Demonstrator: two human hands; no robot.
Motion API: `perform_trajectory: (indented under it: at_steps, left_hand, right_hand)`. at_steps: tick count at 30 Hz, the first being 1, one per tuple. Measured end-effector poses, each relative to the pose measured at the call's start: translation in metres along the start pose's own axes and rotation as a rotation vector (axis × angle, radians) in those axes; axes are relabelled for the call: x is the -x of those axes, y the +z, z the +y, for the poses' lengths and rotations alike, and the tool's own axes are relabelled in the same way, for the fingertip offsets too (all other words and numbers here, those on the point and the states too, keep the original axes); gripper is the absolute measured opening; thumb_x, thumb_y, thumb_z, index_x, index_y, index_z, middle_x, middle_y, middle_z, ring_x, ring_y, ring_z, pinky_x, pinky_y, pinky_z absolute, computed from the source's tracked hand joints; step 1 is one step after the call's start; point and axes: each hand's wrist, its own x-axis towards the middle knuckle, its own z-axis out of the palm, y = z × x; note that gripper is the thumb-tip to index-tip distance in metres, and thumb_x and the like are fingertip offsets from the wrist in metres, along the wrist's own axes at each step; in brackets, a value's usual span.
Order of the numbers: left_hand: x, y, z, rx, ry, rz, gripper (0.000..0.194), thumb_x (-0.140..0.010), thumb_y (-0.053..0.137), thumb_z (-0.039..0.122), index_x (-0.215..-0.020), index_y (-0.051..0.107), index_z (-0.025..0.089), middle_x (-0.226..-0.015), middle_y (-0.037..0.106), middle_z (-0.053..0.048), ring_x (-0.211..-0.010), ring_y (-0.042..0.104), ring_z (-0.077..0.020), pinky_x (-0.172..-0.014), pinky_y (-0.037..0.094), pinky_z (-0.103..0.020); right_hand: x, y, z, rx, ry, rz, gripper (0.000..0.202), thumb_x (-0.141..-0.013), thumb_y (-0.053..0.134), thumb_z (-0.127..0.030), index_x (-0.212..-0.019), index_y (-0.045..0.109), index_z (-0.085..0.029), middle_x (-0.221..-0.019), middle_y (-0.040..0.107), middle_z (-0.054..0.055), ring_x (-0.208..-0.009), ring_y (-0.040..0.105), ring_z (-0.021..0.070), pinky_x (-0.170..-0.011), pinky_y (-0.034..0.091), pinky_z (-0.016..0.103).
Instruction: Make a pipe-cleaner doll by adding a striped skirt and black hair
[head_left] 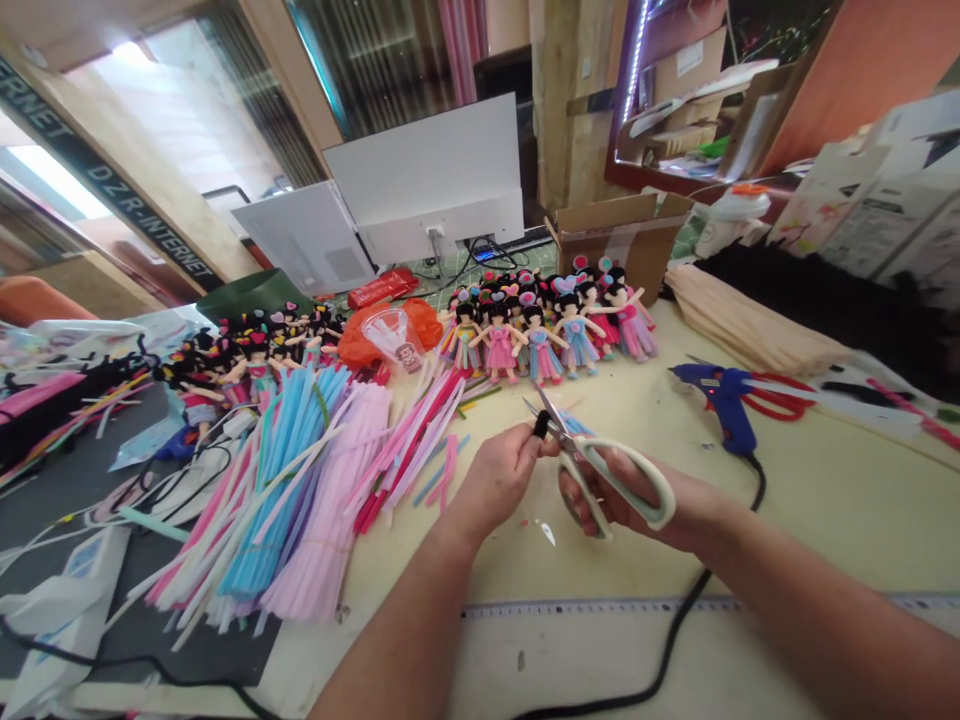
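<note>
Black piece: a small dark tuft [539,427] pinched at the left hand's fingertips, right at the scissor blades.
Left hand [501,478]: fingers drawn narrow, thumb and forefinger closed on the black piece.
Right hand [626,495]: wrapped through the pale handles of the scissors [600,466], blades parted, tips pointing up past the tuft.
Tabletop [825,500]: cream surface beneath the scissors.
Glue gun [724,400]: blue, right of the scissors.
Pipe cleaners [300,480]: pink and blue bundles, left of the scissors.
Dolls [540,335]: a row standing behind the scissors.
</note>
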Motion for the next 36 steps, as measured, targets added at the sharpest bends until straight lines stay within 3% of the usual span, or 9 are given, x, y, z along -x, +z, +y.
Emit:
perform_trajectory:
  at_steps: [8, 16, 21, 25, 29, 36]
  left_hand:
    - [0.000, 0.002, 0.001, -0.137, -0.035, -0.041, 0.028, -0.092, 0.037, 0.031, -0.086, 0.061, 0.020, -0.090, 0.070, -0.004, -0.086, 0.062, -0.0191, -0.079, 0.043, -0.028]
    - [-0.001, 0.005, -0.003, -0.171, -0.041, -0.034, 0.028, -0.092, 0.036, 0.033, -0.080, 0.059, 0.021, -0.086, 0.069, -0.004, -0.084, 0.062, -0.0190, -0.076, 0.043, -0.028]
    - [-0.002, 0.002, -0.012, -0.056, -0.095, -0.005, 0.026, -0.092, 0.039, 0.039, -0.090, 0.057, 0.021, -0.080, 0.065, -0.001, -0.076, 0.061, -0.0177, -0.072, 0.042, -0.028]
    - [-0.006, -0.004, -0.018, 0.091, -0.026, 0.000, 0.033, -0.091, 0.041, 0.044, -0.102, 0.059, 0.019, -0.096, 0.066, -0.004, -0.090, 0.059, -0.0187, -0.082, 0.042, -0.029]
    - [-0.009, -0.005, -0.019, 0.212, -0.050, -0.087, 0.033, -0.089, 0.045, 0.044, -0.087, 0.063, 0.017, -0.086, 0.065, -0.004, -0.086, 0.058, -0.0186, -0.082, 0.042, -0.028]
    - [-0.012, -0.004, -0.016, 0.117, -0.081, -0.044, 0.031, -0.082, 0.052, 0.045, -0.071, 0.061, 0.018, -0.070, 0.061, 0.000, -0.073, 0.056, -0.0173, -0.070, 0.043, -0.024]
  right_hand:
    - [-0.002, 0.002, -0.001, -0.073, 0.007, 0.017, 0.066, -0.072, 0.066, -0.065, -0.117, 0.053, -0.019, -0.074, 0.055, 0.000, -0.061, 0.052, 0.0114, -0.054, 0.046, 0.024]
    - [-0.006, 0.002, 0.002, -0.018, 0.056, 0.098, 0.057, -0.077, 0.067, -0.056, -0.116, 0.051, -0.018, -0.065, 0.054, -0.004, -0.051, 0.051, 0.0101, -0.046, 0.044, 0.022]
    - [-0.006, 0.008, -0.004, 0.107, 0.046, 0.149, 0.056, -0.076, 0.065, -0.056, -0.115, 0.050, -0.018, -0.061, 0.054, -0.005, -0.044, 0.051, 0.0096, -0.040, 0.036, 0.020]
    - [-0.004, 0.015, -0.012, 0.124, 0.032, 0.130, 0.056, -0.074, 0.064, -0.053, -0.113, 0.048, -0.017, -0.057, 0.055, -0.006, -0.042, 0.052, 0.0099, -0.039, 0.035, 0.020]
    - [-0.006, 0.017, -0.010, 0.114, 0.054, 0.128, 0.049, -0.073, 0.062, -0.045, -0.110, 0.048, -0.017, -0.057, 0.058, -0.006, -0.043, 0.054, 0.0100, -0.040, 0.034, 0.019]
    - [-0.013, 0.008, -0.001, 0.184, -0.006, 0.055, 0.034, -0.077, 0.057, -0.034, -0.105, 0.047, -0.019, -0.056, 0.062, -0.005, -0.042, 0.055, 0.0099, -0.045, 0.035, 0.018]
